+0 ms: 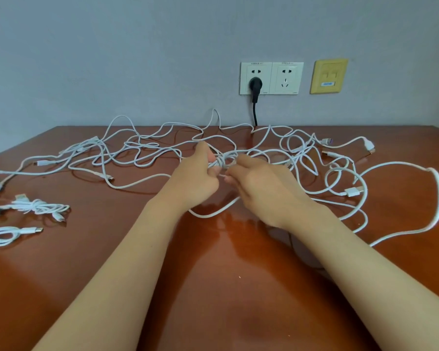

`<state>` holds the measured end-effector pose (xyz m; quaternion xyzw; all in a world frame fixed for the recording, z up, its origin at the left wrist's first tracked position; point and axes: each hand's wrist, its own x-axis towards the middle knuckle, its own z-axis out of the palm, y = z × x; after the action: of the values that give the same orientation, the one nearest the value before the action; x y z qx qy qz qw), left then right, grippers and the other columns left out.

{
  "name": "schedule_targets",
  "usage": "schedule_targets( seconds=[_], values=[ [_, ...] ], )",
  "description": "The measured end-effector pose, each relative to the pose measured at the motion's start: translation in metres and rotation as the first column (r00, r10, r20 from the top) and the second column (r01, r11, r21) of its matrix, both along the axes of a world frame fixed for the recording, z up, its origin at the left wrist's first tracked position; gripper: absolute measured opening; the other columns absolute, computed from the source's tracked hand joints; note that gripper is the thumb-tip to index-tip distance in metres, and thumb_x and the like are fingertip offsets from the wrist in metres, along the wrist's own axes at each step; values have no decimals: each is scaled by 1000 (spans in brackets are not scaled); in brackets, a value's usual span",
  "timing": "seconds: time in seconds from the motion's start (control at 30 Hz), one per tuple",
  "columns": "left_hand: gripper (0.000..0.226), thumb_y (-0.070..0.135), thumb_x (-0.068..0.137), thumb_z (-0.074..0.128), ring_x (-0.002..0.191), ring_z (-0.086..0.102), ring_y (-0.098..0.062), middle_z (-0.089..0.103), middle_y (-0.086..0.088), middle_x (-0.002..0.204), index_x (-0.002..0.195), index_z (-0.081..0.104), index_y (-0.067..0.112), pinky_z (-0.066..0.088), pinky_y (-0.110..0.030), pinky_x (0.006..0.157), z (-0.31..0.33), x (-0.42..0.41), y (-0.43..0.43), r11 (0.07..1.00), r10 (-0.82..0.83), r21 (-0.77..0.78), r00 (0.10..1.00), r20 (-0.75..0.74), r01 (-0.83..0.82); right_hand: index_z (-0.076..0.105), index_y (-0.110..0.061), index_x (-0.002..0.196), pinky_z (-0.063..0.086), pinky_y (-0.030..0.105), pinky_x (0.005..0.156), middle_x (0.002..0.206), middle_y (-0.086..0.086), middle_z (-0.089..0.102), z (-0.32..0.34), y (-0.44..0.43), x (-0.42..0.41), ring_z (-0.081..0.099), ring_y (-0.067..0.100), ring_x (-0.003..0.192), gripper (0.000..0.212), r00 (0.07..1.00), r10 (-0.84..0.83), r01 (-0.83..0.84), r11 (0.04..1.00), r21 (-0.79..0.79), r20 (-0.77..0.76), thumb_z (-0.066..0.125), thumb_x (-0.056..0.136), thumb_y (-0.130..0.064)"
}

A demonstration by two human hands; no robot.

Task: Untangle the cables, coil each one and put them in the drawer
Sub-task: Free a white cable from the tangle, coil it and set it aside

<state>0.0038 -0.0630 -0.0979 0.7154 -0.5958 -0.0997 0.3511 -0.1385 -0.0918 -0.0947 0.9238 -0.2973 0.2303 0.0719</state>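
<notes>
A small coil of white cable is gripped in the left hand and its loose end pinched by the right hand, apparently to stop the loops springing apart. Tangled cables are spread across the table beyond both hands; coiled bundles are set aside, far left.

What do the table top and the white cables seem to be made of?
The table top: probably wood or veneer with glossy reddish-brown lacquer; it shows bright reflections. The white cables: likely a rubbery plastic sheath, matte; they bend in soft loops without kinks.
</notes>
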Motion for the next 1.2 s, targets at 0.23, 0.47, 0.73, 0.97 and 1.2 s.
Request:
schedule_targets(
  seconds=[0.23,0.47,0.73,0.97,1.2],
  values=[
    [18,11,92,48,74,51,-22,62,-12,93,86,36,24,40,-32,69,-1,-5,3,959,-255,129,967,9,252,64,-14,97,29,29,64,90,-1,51,3,-11,-9,51,22,93,16,971,16,-14,1000,-9,239,51,94,-24],
    [26,10,90,55,83,47,-8,51,5,88,78,39,27,37,-32,79,0,-10,3,883,-443,60,868,-222,466,64,-21,73,40,16,60,67,-6,60,11,-25,-21,50,0,58,12,846,-117,-249,776,580,520,66,84,-16],
    [28,21,77,71,57,46,1,55,14,65,75,42,18,36,-16,61,0,-19,5,854,-511,-93,790,-338,512,67,-8,67,36,12,36,43,-1,54,7,-27,-32,43,3,33,12,787,-348,-513,93,854,510,60,71,-17],
    [17,5,90,48,33,24,-2,46,8,45,78,38,12,15,-13,36,7,-18,6,882,-452,-234,595,-665,409,62,-11,76,44,11,40,51,-3,61,2,-24,-17,53,1,40,22,666,-411,-646,101,757,623,47,92,-6],
    [20,27,78,52,33,24,-3,43,6,52,97,52,19,17,-17,41,9,-19,4,889,-425,-335,292,-857,312,57,-7,82,43,15,49,53,0,60,7,-15,-3,52,8,47,13,439,-389,-728,373,574,810,51,89,2]
  ],
)
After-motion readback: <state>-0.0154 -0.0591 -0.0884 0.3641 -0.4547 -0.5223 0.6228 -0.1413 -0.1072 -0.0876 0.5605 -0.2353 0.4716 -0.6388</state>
